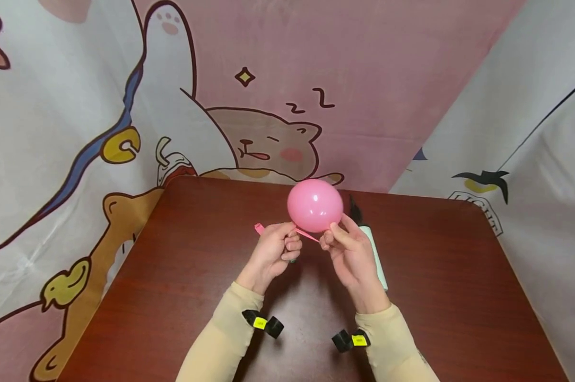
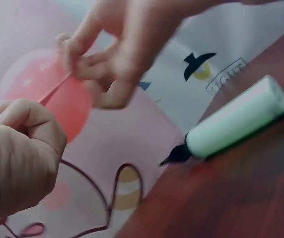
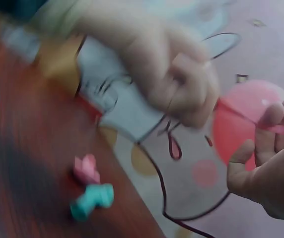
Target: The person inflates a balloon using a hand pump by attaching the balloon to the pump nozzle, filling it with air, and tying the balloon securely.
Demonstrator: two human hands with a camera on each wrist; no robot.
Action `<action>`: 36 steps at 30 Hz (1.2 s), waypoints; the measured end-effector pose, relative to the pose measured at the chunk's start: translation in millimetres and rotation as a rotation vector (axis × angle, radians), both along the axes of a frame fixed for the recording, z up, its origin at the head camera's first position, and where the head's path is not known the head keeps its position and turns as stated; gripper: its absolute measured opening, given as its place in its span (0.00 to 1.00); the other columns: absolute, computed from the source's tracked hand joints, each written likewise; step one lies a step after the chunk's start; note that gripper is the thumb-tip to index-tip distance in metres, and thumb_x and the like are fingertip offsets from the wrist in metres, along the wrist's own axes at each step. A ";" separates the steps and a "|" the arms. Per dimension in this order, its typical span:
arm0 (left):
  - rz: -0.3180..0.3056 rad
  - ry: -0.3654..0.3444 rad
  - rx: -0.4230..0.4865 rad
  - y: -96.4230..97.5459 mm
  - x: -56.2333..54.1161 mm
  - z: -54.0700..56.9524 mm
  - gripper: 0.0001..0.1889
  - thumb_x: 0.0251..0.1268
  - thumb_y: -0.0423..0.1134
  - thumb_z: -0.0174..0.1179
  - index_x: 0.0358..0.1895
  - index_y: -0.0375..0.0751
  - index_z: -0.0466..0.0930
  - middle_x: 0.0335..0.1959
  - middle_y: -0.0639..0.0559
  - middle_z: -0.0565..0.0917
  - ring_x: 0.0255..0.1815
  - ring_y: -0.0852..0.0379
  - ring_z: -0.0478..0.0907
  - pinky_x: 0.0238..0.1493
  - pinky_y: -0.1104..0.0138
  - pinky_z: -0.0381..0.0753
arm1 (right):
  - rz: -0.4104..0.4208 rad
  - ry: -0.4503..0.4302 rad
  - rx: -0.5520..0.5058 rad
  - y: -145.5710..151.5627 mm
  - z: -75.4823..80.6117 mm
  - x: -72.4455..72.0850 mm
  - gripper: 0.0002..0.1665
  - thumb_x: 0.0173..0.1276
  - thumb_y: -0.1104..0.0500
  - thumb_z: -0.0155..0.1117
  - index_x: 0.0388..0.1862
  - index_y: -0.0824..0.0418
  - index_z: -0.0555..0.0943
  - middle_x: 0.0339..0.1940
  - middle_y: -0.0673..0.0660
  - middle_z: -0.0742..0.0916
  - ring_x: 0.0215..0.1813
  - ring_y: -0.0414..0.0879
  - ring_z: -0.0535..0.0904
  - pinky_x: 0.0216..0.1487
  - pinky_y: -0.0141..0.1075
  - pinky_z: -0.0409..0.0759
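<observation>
A small inflated pink balloon (image 1: 314, 204) is held up between both hands over the table. My left hand (image 1: 270, 249) grips its stretched neck, and the pink mouth end (image 1: 259, 228) pokes out past the left side of the fist. On the other side, my right hand (image 1: 351, 254) pinches the neck with its fingertips, right below the balloon's round body. Between the two hands a thin strand of neck (image 2: 56, 89) is pulled taut in the left wrist view. Both hands are partly blurred in the wrist views.
A pale green hand pump (image 2: 236, 119) with a black nozzle (image 2: 176, 153) lies on the brown table (image 1: 459, 297), right of the hands. In the right wrist view a limp pink balloon (image 3: 86, 169) and a limp green one (image 3: 92, 201) lie together. Printed cloth (image 1: 364, 79) hangs behind.
</observation>
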State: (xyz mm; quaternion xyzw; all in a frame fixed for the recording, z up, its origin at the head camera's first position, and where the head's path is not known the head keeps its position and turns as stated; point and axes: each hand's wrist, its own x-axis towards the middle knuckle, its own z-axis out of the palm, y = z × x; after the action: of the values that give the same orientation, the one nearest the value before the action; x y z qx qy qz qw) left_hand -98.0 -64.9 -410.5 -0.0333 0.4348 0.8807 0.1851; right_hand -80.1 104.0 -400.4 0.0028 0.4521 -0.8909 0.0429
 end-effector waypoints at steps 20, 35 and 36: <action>0.208 0.843 -1.057 29.2 9.3 15.9 0.13 0.72 0.31 0.58 0.25 0.39 0.76 0.16 0.52 0.69 0.19 0.61 0.63 0.20 0.73 0.62 | -0.169 0.272 1.313 -2.9 1.8 -8.7 0.41 0.75 0.64 0.55 0.77 0.83 0.50 0.20 0.60 0.82 0.21 0.48 0.72 0.25 0.40 0.72; 0.397 0.891 -0.841 43.8 22.8 -22.1 0.08 0.73 0.30 0.60 0.33 0.33 0.85 0.26 0.45 0.84 0.24 0.60 0.76 0.26 0.77 0.72 | -0.062 -0.006 0.044 -9.4 2.1 -6.5 0.21 0.81 0.71 0.46 0.70 0.67 0.65 0.48 0.58 0.91 0.50 0.48 0.90 0.57 0.35 0.83; 0.394 0.860 -0.827 43.4 21.8 -22.6 0.08 0.73 0.30 0.60 0.33 0.33 0.85 0.25 0.45 0.84 0.23 0.60 0.76 0.26 0.77 0.73 | -0.071 -0.014 0.020 -11.3 1.8 -5.6 0.21 0.81 0.71 0.46 0.70 0.67 0.65 0.48 0.58 0.90 0.50 0.47 0.90 0.57 0.35 0.83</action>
State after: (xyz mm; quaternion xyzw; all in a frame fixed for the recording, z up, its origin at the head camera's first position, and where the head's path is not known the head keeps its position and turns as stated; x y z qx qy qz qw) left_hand -76.2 -21.5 -433.1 0.1754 0.7609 0.5918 -0.2003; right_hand -85.7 92.7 -398.5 0.0254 0.4604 -0.8873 0.0142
